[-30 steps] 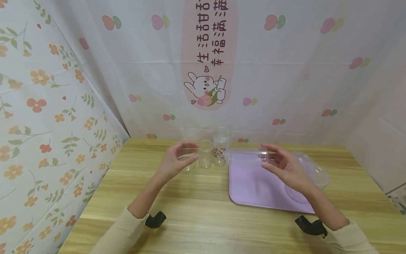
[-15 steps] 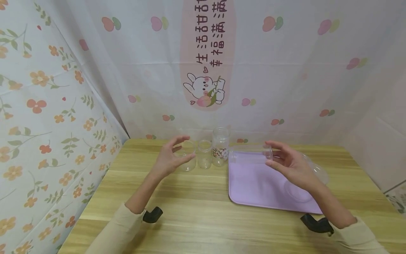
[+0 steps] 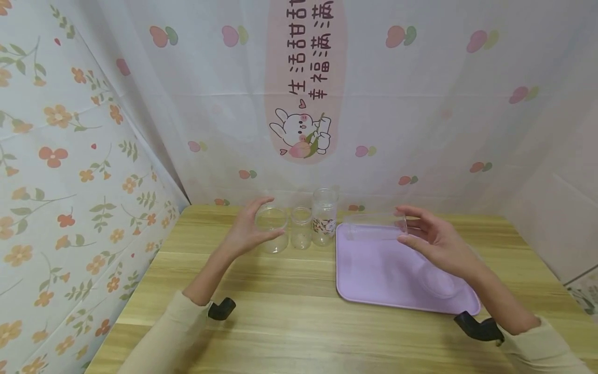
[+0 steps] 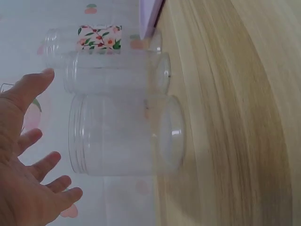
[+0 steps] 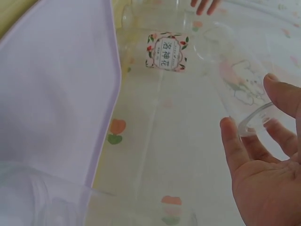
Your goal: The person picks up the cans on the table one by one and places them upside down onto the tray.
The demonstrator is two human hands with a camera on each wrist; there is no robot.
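My right hand (image 3: pixel 434 236) pinches one end of a clear plastic jar (image 3: pixel 374 227), thumb and fingers at its rim. The jar lies sideways in the air over the back of the lilac tray (image 3: pixel 374 280). In the right wrist view, the held jar (image 5: pixel 235 89) stretches away from the fingertips. My left hand (image 3: pixel 243 231) is spread beside a wide clear jar (image 3: pixel 274 243), thumb and fingers apart. The left wrist view shows a gap between this hand (image 4: pixel 28 165) and the wide jar (image 4: pixel 122 136). A narrow jar (image 3: pixel 301 234) and a tall jar with a floral label (image 3: pixel 324 227) stand upright beside it.
Another clear container (image 3: pixel 439 283) lies on the tray's right side, partly hidden by my right forearm. A printed curtain (image 3: pixel 210 114) hangs right behind the wooden table (image 3: pixel 280 322), and a floral one (image 3: pixel 84 208) borders the left.
My left hand has shifted left and spread wider, uncovering the wide jar. My right hand has moved right with the held jar. The standing jars have stayed in place.
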